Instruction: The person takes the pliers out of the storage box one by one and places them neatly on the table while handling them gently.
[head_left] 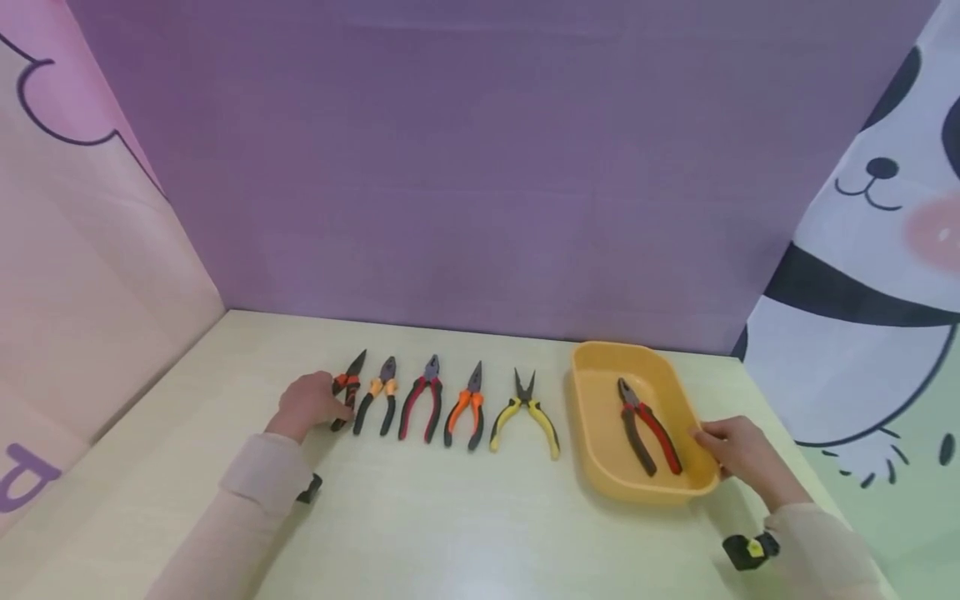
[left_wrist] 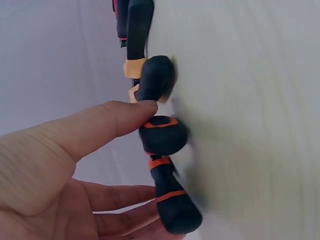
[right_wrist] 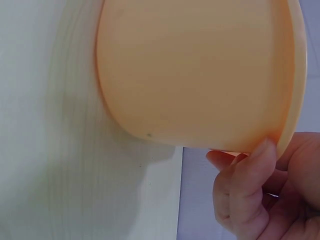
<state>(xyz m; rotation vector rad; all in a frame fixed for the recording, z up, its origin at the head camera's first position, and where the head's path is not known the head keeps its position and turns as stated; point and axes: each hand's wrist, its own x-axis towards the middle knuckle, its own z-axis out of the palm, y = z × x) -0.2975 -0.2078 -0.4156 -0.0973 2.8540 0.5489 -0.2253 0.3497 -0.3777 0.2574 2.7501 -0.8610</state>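
Note:
At the left end of a row of pliers, my left hand (head_left: 309,403) holds black and orange-red long-nose pliers (head_left: 357,364), whose jaws point away from me. In the left wrist view, the thumb (left_wrist: 117,119) lies along one handle (left_wrist: 165,137) and the fingers reach behind the other handle (left_wrist: 177,207). My right hand (head_left: 738,448) pinches the right rim of a yellow plastic tray (head_left: 588,450), thumb against its wall. Inside the tray lie red and dark-handled pliers (head_left: 663,437), jaws toward the back.
Rightward from my left hand lie peach and black pliers (head_left: 366,407), red and black pliers (head_left: 420,393), orange and black long-nose pliers (head_left: 474,400) and spread yellow long-nose pliers (head_left: 512,410). A purple backdrop (head_left: 480,208) rises behind the pale table (head_left: 420,533).

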